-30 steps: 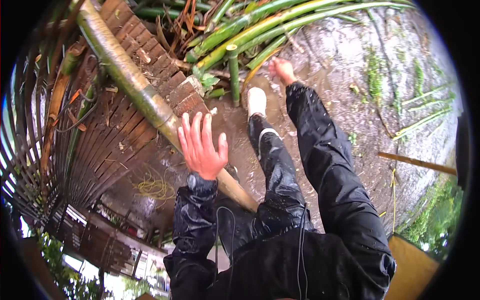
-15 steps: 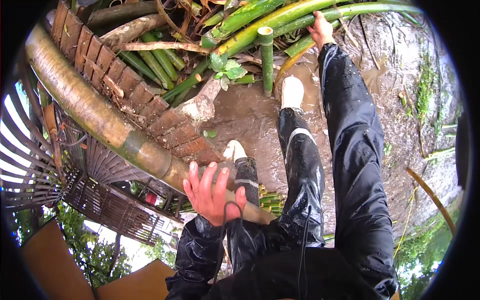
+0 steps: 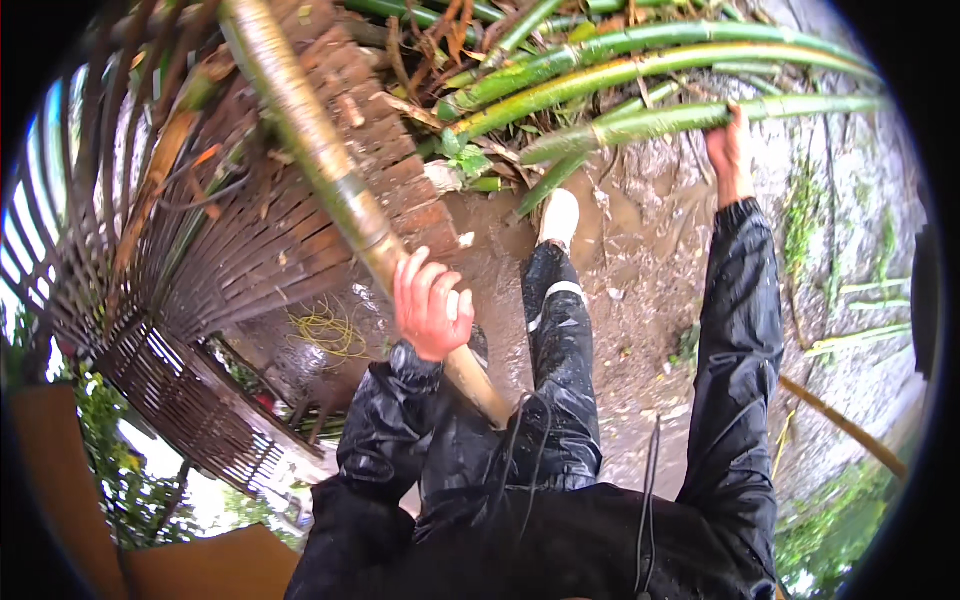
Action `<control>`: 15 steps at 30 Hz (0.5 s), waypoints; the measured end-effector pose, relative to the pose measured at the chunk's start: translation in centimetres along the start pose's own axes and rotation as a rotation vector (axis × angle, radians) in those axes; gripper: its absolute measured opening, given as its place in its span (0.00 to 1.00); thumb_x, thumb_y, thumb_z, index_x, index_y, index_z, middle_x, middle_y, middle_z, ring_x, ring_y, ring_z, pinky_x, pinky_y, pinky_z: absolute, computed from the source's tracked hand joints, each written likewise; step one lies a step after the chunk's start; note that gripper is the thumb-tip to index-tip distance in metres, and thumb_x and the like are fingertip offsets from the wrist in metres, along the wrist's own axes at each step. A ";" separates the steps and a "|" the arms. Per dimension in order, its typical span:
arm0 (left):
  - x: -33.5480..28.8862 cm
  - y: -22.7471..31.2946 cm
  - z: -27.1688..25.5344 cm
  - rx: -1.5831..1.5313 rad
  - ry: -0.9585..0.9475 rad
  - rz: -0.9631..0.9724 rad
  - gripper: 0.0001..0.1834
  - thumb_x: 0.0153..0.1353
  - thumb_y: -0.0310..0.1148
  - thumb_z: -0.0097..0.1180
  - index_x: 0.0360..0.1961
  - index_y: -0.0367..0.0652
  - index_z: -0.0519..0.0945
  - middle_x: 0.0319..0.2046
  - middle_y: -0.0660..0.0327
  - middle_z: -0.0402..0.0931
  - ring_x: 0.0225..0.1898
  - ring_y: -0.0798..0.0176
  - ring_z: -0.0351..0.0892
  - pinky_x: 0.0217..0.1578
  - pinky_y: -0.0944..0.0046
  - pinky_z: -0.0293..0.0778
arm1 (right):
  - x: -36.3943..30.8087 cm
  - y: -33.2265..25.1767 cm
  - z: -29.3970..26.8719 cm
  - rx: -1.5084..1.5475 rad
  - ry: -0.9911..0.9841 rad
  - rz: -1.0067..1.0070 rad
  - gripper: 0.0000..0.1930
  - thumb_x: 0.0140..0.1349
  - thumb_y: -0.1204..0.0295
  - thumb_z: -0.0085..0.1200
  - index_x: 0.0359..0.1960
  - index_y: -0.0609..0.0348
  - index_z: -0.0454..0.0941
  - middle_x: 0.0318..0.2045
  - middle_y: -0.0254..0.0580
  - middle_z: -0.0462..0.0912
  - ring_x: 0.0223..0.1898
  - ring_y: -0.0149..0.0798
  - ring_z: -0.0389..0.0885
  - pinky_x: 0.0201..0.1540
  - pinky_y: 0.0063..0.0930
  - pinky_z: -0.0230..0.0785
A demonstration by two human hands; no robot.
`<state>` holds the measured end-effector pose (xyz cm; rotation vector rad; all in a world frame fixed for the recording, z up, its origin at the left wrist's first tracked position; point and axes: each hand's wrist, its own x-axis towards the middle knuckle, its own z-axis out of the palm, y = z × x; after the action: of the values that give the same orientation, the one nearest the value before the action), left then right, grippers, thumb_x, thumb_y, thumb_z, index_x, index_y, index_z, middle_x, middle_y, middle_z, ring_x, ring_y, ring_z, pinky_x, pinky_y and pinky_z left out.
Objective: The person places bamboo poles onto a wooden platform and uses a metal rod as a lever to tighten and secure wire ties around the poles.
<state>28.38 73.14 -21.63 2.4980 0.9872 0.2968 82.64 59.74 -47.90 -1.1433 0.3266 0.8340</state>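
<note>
Crossing the right hand (image 3: pixel 728 152), seemingly gripped, runs bamboo (image 3: pixel 650 122)

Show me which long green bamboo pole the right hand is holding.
The lowest long green pole at the top, with the right hand around it; the yellower pole and others above are untouched.

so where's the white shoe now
In the head view, the white shoe is above and right of centre on muddy ground, below the left end of the green stalk held in the right hand.
</note>
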 end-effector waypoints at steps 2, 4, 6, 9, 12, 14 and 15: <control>-1.0 -1.5 -2.2 0.026 0.048 0.003 0.12 0.53 0.31 0.62 0.40 0.42 0.81 0.43 0.54 0.78 0.58 0.41 0.76 0.61 0.38 0.69 | -2.5 0.3 4.5 -0.011 -0.078 0.102 0.20 0.69 0.63 0.59 0.57 0.61 0.72 0.61 0.54 0.78 0.63 0.47 0.75 0.69 0.43 0.63; 0.0 1.2 -1.8 -0.083 0.138 0.125 0.13 0.52 0.30 0.62 0.40 0.42 0.82 0.42 0.55 0.78 0.55 0.43 0.78 0.59 0.38 0.71 | -3.5 -7.7 1.3 -0.070 -0.102 -0.033 0.16 0.72 0.63 0.57 0.56 0.56 0.75 0.53 0.43 0.80 0.55 0.43 0.77 0.66 0.37 0.67; -2.6 4.6 -1.7 -0.256 0.009 0.304 0.13 0.52 0.30 0.62 0.41 0.42 0.82 0.42 0.55 0.78 0.53 0.45 0.79 0.58 0.39 0.73 | -7.0 -10.6 0.7 -0.087 0.001 -0.064 0.14 0.73 0.60 0.56 0.52 0.54 0.77 0.50 0.41 0.80 0.51 0.41 0.78 0.59 0.38 0.72; -3.7 11.7 -10.3 -0.421 0.151 0.244 0.15 0.55 0.31 0.65 0.44 0.42 0.83 0.44 0.56 0.79 0.55 0.46 0.79 0.59 0.42 0.74 | -15.9 -5.6 7.1 -0.160 0.031 -0.032 0.16 0.73 0.58 0.53 0.51 0.57 0.77 0.46 0.43 0.81 0.46 0.42 0.80 0.56 0.37 0.73; -3.4 14.0 -16.5 -0.500 0.173 0.200 0.17 0.56 0.30 0.66 0.48 0.42 0.82 0.46 0.57 0.79 0.57 0.47 0.79 0.60 0.43 0.75 | -28.2 -0.2 17.6 -0.226 -0.028 -0.082 0.19 0.73 0.56 0.52 0.52 0.60 0.75 0.45 0.46 0.81 0.45 0.40 0.79 0.54 0.35 0.73; -1.3 14.1 -19.8 -0.506 0.282 0.141 0.20 0.55 0.27 0.67 0.51 0.43 0.81 0.48 0.58 0.78 0.59 0.45 0.77 0.61 0.41 0.74 | -37.4 3.2 28.7 -0.344 0.063 -0.007 0.20 0.74 0.56 0.50 0.48 0.64 0.78 0.38 0.46 0.82 0.41 0.35 0.78 0.47 0.33 0.73; 0.0 13.1 -20.6 -0.437 0.284 0.152 0.21 0.56 0.30 0.68 0.51 0.44 0.81 0.51 0.56 0.77 0.60 0.43 0.77 0.60 0.42 0.74 | -41.0 4.2 30.6 -0.454 -0.117 0.096 0.19 0.75 0.57 0.50 0.46 0.62 0.81 0.36 0.45 0.84 0.38 0.33 0.80 0.44 0.31 0.75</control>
<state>29.05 71.13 2.71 2.1638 0.7350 0.8382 46.97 70.87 -12.64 -1.4991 0.0946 1.0896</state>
